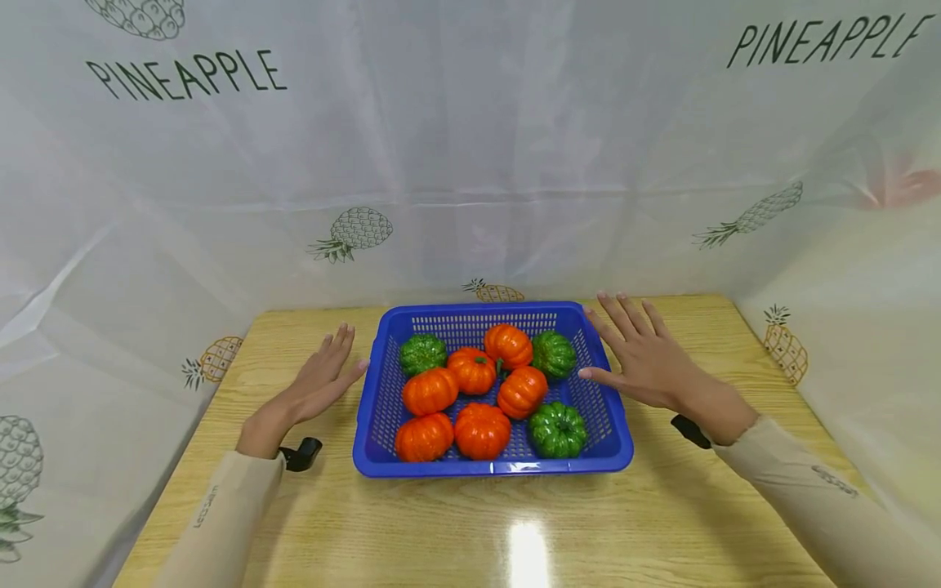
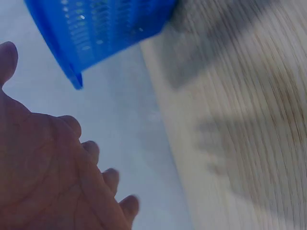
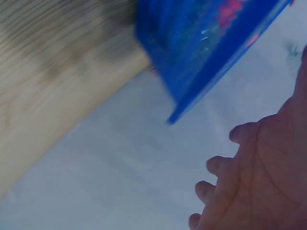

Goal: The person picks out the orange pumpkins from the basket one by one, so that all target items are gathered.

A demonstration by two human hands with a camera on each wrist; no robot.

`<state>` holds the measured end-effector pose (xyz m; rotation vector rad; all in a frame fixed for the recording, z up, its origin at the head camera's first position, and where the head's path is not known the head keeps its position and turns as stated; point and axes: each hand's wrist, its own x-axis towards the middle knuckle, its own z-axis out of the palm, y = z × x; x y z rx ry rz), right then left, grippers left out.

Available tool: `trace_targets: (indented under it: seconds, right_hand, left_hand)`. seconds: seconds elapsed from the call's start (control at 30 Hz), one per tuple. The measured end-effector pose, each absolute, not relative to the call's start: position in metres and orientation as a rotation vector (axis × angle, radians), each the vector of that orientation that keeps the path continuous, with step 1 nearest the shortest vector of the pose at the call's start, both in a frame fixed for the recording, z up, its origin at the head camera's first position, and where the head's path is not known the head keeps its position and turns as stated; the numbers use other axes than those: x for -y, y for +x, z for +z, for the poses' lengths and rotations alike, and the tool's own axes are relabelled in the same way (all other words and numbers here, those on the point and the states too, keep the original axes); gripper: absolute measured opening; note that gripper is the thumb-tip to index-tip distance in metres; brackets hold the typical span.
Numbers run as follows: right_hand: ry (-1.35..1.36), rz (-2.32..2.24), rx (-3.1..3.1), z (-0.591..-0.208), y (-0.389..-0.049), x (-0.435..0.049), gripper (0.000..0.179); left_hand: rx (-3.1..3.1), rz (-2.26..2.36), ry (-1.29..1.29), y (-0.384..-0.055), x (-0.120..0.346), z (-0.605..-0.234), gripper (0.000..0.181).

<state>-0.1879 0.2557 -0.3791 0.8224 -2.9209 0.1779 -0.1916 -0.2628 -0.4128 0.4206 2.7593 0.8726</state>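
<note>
A blue plastic basket (image 1: 492, 469) holds several small glossy orange pumpkins (image 1: 482, 431) and three green ones (image 1: 557, 429). To its left, my left hand (image 1: 318, 382) is held with straight fingers, the thumb tip close to the rim. My right hand (image 1: 650, 359) spreads its fingers at the right side, thumb and index overlapping the rim in the head view. Both wrist views show a gap between each palm and the basket wall: the left palm (image 2: 53, 172) faces the basket (image 2: 110, 28), as does the right palm (image 3: 264, 167). Neither hand holds anything.
The basket stands on a wooden table (image 1: 412, 531). Behind and beside the table hangs a whitish sheet (image 1: 470, 147) printed with pineapples and lettering. Each wrist wears a black strap-on device, seen on the left (image 1: 301, 454) and on the right (image 1: 691, 431).
</note>
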Motion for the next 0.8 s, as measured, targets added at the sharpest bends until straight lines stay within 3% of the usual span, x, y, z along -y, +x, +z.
trace_targets:
  seconds: [0.37,0.8]
  right_hand:
    - [1.019,0.044,2.944,-0.364,-0.173,-0.206,0.092]
    - [1.193,-0.113,2.895,-0.364,-0.158,-0.17,0.085]
  left_hand:
    - [-2.445,1.218,0.407,-0.182,0.252,-0.404,0.073]
    - [-2.27,1.421,0.388,-0.173,0.245,-0.403,0.075]
